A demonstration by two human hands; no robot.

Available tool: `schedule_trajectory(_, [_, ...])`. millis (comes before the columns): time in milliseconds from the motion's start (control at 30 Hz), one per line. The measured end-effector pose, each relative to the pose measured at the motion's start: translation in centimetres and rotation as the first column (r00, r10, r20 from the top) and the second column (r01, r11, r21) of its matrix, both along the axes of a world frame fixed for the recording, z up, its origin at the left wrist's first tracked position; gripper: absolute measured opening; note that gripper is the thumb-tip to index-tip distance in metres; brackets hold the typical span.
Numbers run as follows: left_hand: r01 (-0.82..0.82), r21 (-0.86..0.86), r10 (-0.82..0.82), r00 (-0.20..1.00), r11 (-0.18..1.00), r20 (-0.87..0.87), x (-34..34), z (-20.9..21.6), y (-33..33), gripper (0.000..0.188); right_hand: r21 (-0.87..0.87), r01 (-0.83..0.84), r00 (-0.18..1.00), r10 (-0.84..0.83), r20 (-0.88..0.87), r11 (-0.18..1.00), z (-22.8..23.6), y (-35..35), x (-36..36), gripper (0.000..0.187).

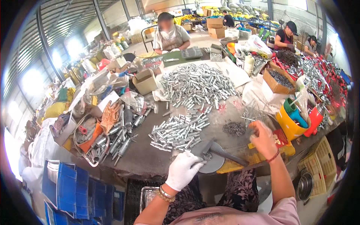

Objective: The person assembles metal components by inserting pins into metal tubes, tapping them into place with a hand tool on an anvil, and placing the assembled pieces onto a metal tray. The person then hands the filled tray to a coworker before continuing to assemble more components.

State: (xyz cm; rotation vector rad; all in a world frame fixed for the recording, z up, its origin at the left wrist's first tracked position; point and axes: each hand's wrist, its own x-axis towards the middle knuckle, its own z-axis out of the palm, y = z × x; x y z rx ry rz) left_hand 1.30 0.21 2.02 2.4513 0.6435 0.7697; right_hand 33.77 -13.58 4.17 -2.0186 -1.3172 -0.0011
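My left hand (pixel 183 171), in a white glove, is closed at the near edge of the workbench, its fingertips pinched together beside a hammer (pixel 228 155). What it holds, if anything, is too small to make out. The hammer lies across a round grey metal plate (pixel 213 165). My right hand (pixel 264 139), bare with orange covers on the fingertips, is raised with curled fingers next to a small heap of dark pins (pixel 234 128). Its grip is hidden. Left of the plate lies a pile of silver metal cylinders (pixel 180 132); behind it is a larger heap (pixel 198 83).
To the right stand a yellow cut container (pixel 292 123) with bottles and a red bottle (pixel 315 118). Thin metal rods (pixel 249 114) lie behind my right hand. Tools and tubes crowd a tray (pixel 92 159) on the left. Blue crates (pixel 75 191) are below. Several people work across the benches.
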Motion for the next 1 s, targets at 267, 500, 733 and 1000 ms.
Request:
schedule_trajectory(267, [0.002,0.001,-0.002,0.999,1.0,0.052,-0.2,-0.3,0.6,0.013,0.131,-0.435,0.816,0.452,-0.361,0.891,-0.7,1.6,-10.8,0.016])
schedule_trajectory(500, [0.006,-0.052,-0.003,0.998,0.999,0.057,-0.8,-0.7,-0.5,0.014,0.031,-0.422,0.906,0.42,0.057,0.906,-0.8,-0.2,-11.7,0.016])
schedule_trajectory(733, [-0.011,0.025,0.009,0.995,1.0,0.096,-0.4,-0.2,-0.3,0.013,-0.029,-0.367,0.886,0.359,0.292,0.93,-0.5,0.7,-12.5,0.007])
schedule_trajectory(1000, [-0.017,-0.093,0.018,1.0,0.996,0.011,-0.1,-0.6,-0.1,0.015,0.025,-0.391,0.867,0.359,0.346,0.92,-2.0,0.8,-11.6,0.013])
